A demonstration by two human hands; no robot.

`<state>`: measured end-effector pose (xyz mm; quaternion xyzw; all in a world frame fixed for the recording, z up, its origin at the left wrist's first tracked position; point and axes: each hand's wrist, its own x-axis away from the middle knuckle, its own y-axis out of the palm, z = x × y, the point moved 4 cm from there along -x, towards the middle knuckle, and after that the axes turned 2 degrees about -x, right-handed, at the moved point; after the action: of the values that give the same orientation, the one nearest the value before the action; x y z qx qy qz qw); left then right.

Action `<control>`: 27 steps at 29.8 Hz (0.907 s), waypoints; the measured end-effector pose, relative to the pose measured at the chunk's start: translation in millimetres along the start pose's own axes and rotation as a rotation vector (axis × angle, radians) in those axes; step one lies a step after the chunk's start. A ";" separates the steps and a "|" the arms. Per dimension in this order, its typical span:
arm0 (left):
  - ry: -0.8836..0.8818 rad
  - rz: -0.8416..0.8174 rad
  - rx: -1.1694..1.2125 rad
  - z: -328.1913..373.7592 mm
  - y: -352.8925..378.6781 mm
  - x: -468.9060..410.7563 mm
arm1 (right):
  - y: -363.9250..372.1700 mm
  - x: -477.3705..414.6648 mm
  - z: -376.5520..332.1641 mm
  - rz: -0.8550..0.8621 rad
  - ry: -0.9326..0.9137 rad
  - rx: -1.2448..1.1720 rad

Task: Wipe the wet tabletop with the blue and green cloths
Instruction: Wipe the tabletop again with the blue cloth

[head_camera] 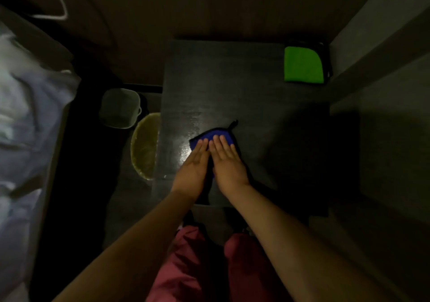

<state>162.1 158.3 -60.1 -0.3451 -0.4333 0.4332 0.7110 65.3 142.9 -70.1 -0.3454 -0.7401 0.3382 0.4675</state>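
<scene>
blue cloth [220, 132]: black-edged, lying flat on the near-centre of the worktop [232, 87], black loop sticking out at its far corner | green cloth [302, 65]: folded, lying flat at the far-right corner | worktop: dark, glistening wet left of the blue cloth

Grey tub [119, 107] and yellowish basket [145, 146] left of table, touching

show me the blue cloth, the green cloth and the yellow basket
blue cloth [217, 132]: head view, uncovered top part below its loop
green cloth [302, 65]: head view, middle of its face
yellow basket [132, 146]: head view, left rim
</scene>
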 end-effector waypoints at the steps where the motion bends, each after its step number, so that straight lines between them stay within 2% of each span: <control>1: 0.006 -0.017 -0.015 -10.0 -2.0 10.4 | 7.2 1.9 -13.2 -0.003 -0.015 0.011; 6: -0.005 -0.086 -0.016 -57.2 -12.5 48.2 | 40.2 8.9 -72.7 -0.018 0.010 0.007; 9: 0.031 -0.070 0.013 -75.6 -20.8 53.7 | 49.1 9.1 -94.0 0.094 0.081 0.015; 13: 0.119 -0.078 0.010 -90.2 -31.0 49.7 | 54.7 1.0 -109.6 -0.010 0.117 0.044; 16: 0.144 -0.091 0.028 -104.6 -32.2 46.2 | 50.8 -6.7 -121.1 0.013 0.143 0.093; 21: 0.093 -0.063 -0.019 -127.5 -62.8 7.6 | 16.3 -58.2 -133.9 0.044 0.076 -0.097; 25: 0.158 -0.073 -0.088 -113.0 -79.6 -23.4 | -3.0 -68.8 -121.0 0.180 0.210 -0.314; 27: 0.193 -0.094 -0.093 -102.3 -76.2 -28.4 | -4.2 -62.9 -106.7 0.173 0.246 -0.277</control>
<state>272.8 91.0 -42.6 -0.3971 -0.3981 0.3434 0.7522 183.7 107.6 -59.8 -0.5073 -0.6845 0.2274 0.4716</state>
